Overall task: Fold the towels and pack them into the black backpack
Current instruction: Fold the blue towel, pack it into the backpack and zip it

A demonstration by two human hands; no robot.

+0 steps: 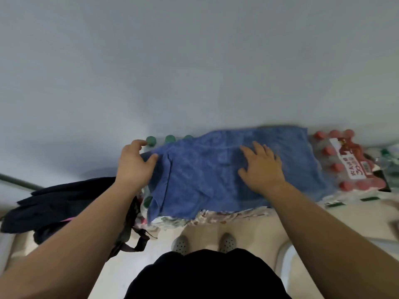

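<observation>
Here, a blue terry-cloth towel (205,175) lies spread out flat over packs of bottles that stand against a plain grey-white wall (194,61). The left hand (133,162) grips the towel's left edge, thumb on top of the cloth and fingers curled round its far corner, just beside a row of green-capped clear plastic bottles (151,140) that show past the towel's rim. The right hand (261,167) lies palm down on the middle of the towel, fingers straight and spread, holding nothing. To the right, the towel's edge overlaps a shrink-wrapped pack of red-capped plastic bottles (345,165) with a red and white label. Under the towel's near edge a flower-patterned wrapping (216,216) peeks out; what it belongs to is unclear. The black fabric backpack (64,203) sits slumped to the left of the towel, below the left forearm, its straps trailing onto the pale floor (248,229). The person's feet, in grey perforated clogs (181,244), stand on that floor just in front of the towel.
</observation>
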